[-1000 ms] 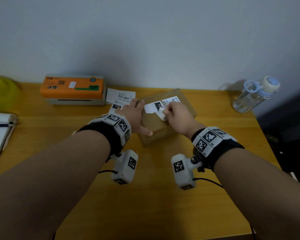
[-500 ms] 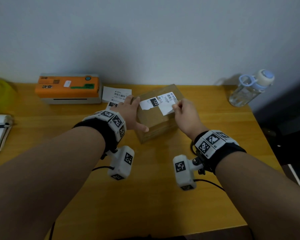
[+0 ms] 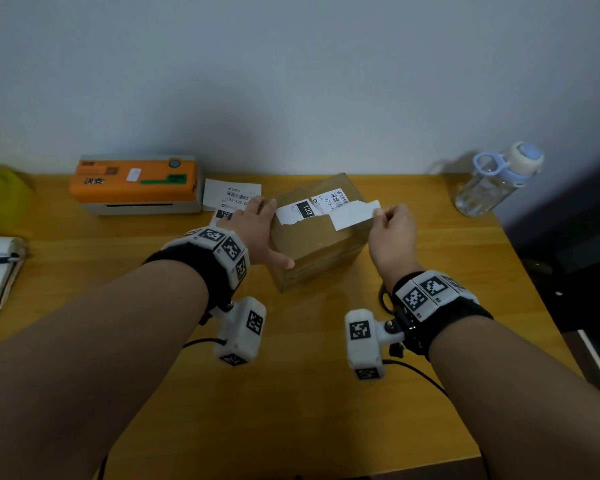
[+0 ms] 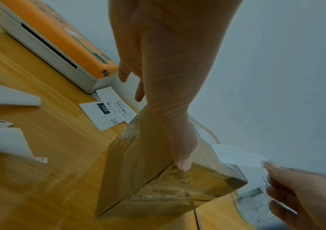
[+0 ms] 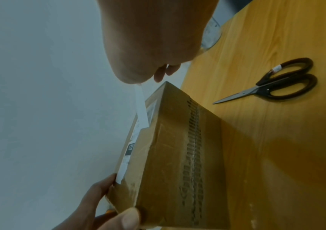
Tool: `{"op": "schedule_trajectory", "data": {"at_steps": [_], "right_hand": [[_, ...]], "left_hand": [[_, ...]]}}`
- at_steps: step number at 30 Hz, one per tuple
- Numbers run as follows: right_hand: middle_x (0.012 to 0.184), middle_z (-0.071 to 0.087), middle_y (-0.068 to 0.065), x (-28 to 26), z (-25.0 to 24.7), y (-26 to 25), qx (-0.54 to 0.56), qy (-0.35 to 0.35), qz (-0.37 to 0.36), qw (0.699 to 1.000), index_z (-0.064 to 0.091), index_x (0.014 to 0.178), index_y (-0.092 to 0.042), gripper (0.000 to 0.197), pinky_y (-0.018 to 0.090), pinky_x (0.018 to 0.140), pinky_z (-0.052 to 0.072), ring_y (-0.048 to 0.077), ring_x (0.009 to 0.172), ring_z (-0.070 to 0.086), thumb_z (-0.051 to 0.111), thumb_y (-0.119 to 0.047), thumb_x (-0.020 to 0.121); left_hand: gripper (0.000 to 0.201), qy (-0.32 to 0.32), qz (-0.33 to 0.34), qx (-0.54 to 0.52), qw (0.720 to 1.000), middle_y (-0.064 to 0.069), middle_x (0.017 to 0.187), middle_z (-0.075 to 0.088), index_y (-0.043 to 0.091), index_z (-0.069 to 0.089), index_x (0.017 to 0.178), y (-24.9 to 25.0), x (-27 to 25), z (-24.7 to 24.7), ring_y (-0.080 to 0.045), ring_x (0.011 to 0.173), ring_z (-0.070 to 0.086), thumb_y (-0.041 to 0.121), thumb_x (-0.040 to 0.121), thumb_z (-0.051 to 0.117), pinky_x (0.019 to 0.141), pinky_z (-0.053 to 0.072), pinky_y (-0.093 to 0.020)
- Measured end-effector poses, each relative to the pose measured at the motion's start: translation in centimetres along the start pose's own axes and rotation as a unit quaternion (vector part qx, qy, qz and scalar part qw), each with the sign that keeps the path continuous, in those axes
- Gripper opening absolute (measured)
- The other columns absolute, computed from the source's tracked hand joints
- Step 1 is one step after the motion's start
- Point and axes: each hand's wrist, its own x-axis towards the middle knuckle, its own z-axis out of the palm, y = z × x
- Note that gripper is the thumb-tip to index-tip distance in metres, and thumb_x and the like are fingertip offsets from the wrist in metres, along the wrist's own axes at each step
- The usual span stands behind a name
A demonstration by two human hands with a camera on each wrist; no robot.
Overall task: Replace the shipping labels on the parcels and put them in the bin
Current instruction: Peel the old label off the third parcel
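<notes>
Head cam: left hand (image 3: 257,233) spread flat, bracing the parcel (image 3: 317,237); right hand (image 3: 392,233) pinches the old label (image 3: 352,214), whose strip runs rightward, so pull right

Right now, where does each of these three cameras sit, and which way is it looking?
Head: worn on the head, looking down at the table; both forearms, the left hand and the right hand show.
Left wrist: under the left wrist, looking along the palm to the parcel; left fingers show, also the right hand.
Right wrist: under the right wrist, looking at the parcel's side and the scissors; the palm and the left fingers show.
All three share the parcel and its half-peeled label.
</notes>
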Motion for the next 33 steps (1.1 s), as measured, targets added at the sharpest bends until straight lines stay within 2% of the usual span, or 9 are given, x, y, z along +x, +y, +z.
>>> {"op": "schedule_trajectory", "data": {"at_steps": [3, 9, 15, 20, 23, 26, 29, 31, 33], "right_hand": [[0.106, 0.055, 0.009, -0.1, 0.0, 0.0, 0.015, 0.043, 0.006, 0.999, 0.048, 0.095, -0.012, 0.011, 0.032, 0.085, 0.047, 0.019, 0.094, 0.053, 0.042, -0.019, 0.099], [0.105, 0.046, 0.005, 0.5, -1.0, -0.9, 0.038, 0.112, -0.016, 0.993, 0.051, 0.105, -0.002, 0.019, 0.022, 0.083, 0.037, 0.013, 0.09, 0.042, 0.039, -0.016, 0.1], [0.097, 0.044, 0.003, 0.4, -1.8, -1.4, 0.037, 0.109, -0.096, 0.989, 0.047, 0.095, -0.009, 0.011, 0.005, 0.071, 0.029, 0.011, 0.086, 0.039, 0.038, -0.013, 0.1], [0.084, 0.042, -0.003, 0.3, -2.0, -1.6, 0.108, 0.136, -0.109, 0.979, 0.04, 0.09, -0.011, 0.011, 0.019, 0.067, 0.034, 0.014, 0.076, 0.041, 0.037, -0.013, 0.1], [0.079, 0.04, -0.009, 0.2, -2.1, -2.4, 0.159, 0.144, -0.131, 0.968, 0.036, 0.091, -0.012, 0.01, 0.036, 0.068, 0.045, 0.014, 0.072, 0.044, 0.034, -0.013, 0.1], [0.079, 0.044, -0.01, 0.3, -2.3, -4.1, 0.169, 0.092, -0.162, 0.968, 0.036, 0.094, -0.013, 0.006, 0.048, 0.073, 0.052, 0.013, 0.071, 0.051, 0.035, -0.012, 0.101], [0.075, 0.051, -0.004, -0.5, -1.8, -5.4, 0.123, -0.014, -0.196, 0.973, 0.038, 0.096, -0.016, 0.005, 0.053, 0.069, 0.051, 0.032, 0.075, 0.06, 0.037, -0.016, 0.101], [0.074, 0.056, 0.003, -1.5, -0.7, -5.8, 0.071, -0.074, -0.226, 0.969, 0.039, 0.095, -0.021, 0.006, 0.049, 0.065, 0.05, 0.031, 0.071, 0.059, 0.038, -0.021, 0.101], [0.072, 0.056, -0.001, -2.7, 0.7, -6.4, 0.037, -0.132, -0.247, 0.959, 0.04, 0.096, -0.022, 0.006, 0.037, 0.062, 0.048, 0.019, 0.065, 0.057, 0.04, -0.024, 0.101]], "left_hand": [[0.122, 0.003, -0.001, 0.004, 1.0, 0.0, 0.158, 0.0, 0.023, -0.003, 0.15, 0.0, -0.1, 0.1, -0.029, 0.141, 0.023, 0.069, 0.062, 0.069, 0.109, 0.033, -0.051], [0.121, 0.01, -0.009, 0.014, 1.0, -0.001, 0.158, 0.004, 0.023, -0.001, 0.15, 0.1, -0.2, -0.1, -0.029, 0.14, 0.024, 0.069, 0.062, 0.069, 0.107, 0.035, -0.049], [0.121, 0.013, -0.025, 0.012, 1.0, -0.003, 0.157, 0.005, 0.022, 0.0, 0.15, 0.8, -0.2, -0.2, -0.031, 0.141, 0.021, 0.068, 0.062, 0.07, 0.107, 0.034, -0.05], [0.121, 0.017, -0.023, 0.012, 1.0, -0.003, 0.158, 0.004, 0.023, -0.001, 0.15, 0.8, -0.2, 0.0, -0.03, 0.141, 0.021, 0.069, 0.063, 0.069, 0.108, 0.033, -0.05], [0.122, 0.016, -0.022, -0.001, 1.0, -0.002, 0.158, 0.0, 0.023, -0.004, 0.15, 0.7, -0.1, 0.3, -0.029, 0.143, 0.018, 0.069, 0.063, 0.068, 0.111, 0.03, -0.051], [0.123, 0.01, -0.014, 0.018, 1.0, -0.002, 0.159, -0.005, 0.022, -0.007, 0.15, 0.4, 0.2, 0.4, -0.029, 0.145, 0.012, 0.074, 0.063, 0.063, 0.114, 0.023, -0.052], [0.124, 0.012, -0.001, -0.011, 1.0, -0.005, 0.159, -0.009, 0.021, -0.011, 0.15, -0.1, -0.3, 0.5, -0.028, 0.146, 0.005, 0.078, 0.061, 0.055, 0.117, 0.014, -0.051], [0.119, 0.052, 0.009, -0.079, 0.995, -0.007, 0.159, -0.002, 0.017, -0.005, 0.151, -0.9, -1.1, 0.5, -0.026, 0.146, 0.008, 0.077, 0.061, 0.045, 0.117, 0.015, -0.048], [0.093, 0.133, 0.012, -0.15, 0.98, -0.01, 0.156, 0.019, 0.012, 0.016, 0.149, -2.1, -2.0, 0.6, -0.026, 0.143, 0.021, 0.066, 0.08, 0.043, 0.115, 0.024, -0.044]]}}
